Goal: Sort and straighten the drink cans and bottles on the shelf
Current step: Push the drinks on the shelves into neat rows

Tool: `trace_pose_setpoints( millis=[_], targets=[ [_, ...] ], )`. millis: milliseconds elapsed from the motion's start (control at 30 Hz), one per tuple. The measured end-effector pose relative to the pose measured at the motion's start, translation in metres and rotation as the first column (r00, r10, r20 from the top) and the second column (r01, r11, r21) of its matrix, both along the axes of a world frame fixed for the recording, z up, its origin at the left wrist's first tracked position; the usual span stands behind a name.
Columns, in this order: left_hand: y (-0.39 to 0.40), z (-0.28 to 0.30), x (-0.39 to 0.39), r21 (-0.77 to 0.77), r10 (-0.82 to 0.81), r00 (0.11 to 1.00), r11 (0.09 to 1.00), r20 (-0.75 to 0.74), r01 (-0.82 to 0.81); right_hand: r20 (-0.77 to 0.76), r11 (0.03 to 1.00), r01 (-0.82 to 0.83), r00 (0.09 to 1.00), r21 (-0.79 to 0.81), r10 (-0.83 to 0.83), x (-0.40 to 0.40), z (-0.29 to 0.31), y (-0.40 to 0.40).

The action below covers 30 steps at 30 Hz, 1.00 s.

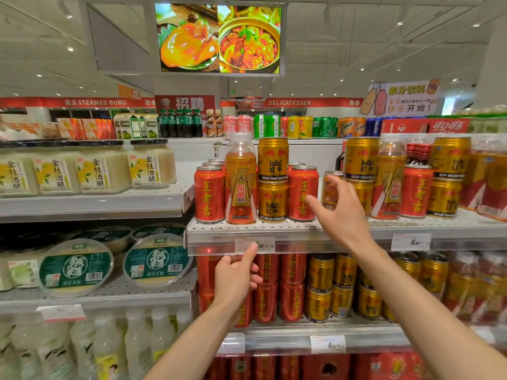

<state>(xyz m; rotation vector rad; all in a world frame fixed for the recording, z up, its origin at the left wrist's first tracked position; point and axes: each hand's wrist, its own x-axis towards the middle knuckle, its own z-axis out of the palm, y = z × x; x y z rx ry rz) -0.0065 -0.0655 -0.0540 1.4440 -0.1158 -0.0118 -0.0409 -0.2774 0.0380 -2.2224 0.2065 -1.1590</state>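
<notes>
The right hand (340, 212) reaches toward the upper drink shelf (274, 229) with its fingers (311, 200) spread and straight, holding nothing; it is just beside the red Wanglaoji can (302, 192) and in front of a gold can (330, 190) that stands behind it, to the right of the red can. I judge that the main risk is here: the two stacked Red Bull cans (273, 180), immediately left of this red can, stand one on top of the other, so a careless push on the red can could knock the upper one down. The tall Dongpeng bottle (240, 182), further left of the red can, is narrow and could also tip over if the row is pushed sideways. The left hand (237, 275) is below and to the left of the red can, at the shelf edge; its index finger points up at the price tag (254, 244) while the other fingers are loosely curled and grip nothing. All the cans that I can see appear sealed, with tabs on top, and the bottle is closed with a clear cap over an amber drink. On the shelf below the red can, more red cans (292, 286) and gold cans (319, 289) stand stacked in two layers.
</notes>
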Motion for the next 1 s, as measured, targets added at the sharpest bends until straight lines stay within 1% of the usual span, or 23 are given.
trace_pose_setpoints(
  millis=[100, 233, 733, 833, 933, 1000],
  targets=[
    [-0.001, 0.000, 0.000, 0.010, 0.005, 1.000, 1.000, 0.005, -0.005, -0.166, 1.000, -0.029, 0.986, -0.007, 0.027, 0.002, -0.008, 0.004],
    [0.001, 0.002, -0.003, 0.011, 0.007, 1.000, 1.000, 0.004, -0.007, -0.238, 0.998, -0.062, 0.969, 0.014, 0.064, 0.000, -0.002, 0.009],
    [0.006, 0.004, -0.002, -0.013, -0.022, 0.999, 1.000, -0.031, 0.022, -0.244, 1.000, -0.017, 0.970, 0.001, 0.017, 0.001, -0.004, 0.014],
    [0.008, 0.003, 0.000, 0.002, -0.028, 0.999, 1.000, -0.018, 0.028, -0.249, 1.000, -0.008, 0.968, -0.005, 0.007, 0.001, -0.006, 0.014],
    [0.013, 0.002, 0.002, 0.046, -0.036, 0.999, 0.998, 0.015, 0.035, -0.213, 1.000, -0.008, 0.977, 0.015, 0.011, -0.003, -0.010, 0.017],
    [0.018, 0.000, 0.003, 0.037, -0.052, 0.998, 0.998, 0.025, 0.051, -0.189, 1.000, -0.003, 0.982, 0.007, 0.004, -0.011, -0.016, 0.021]
  ],
)
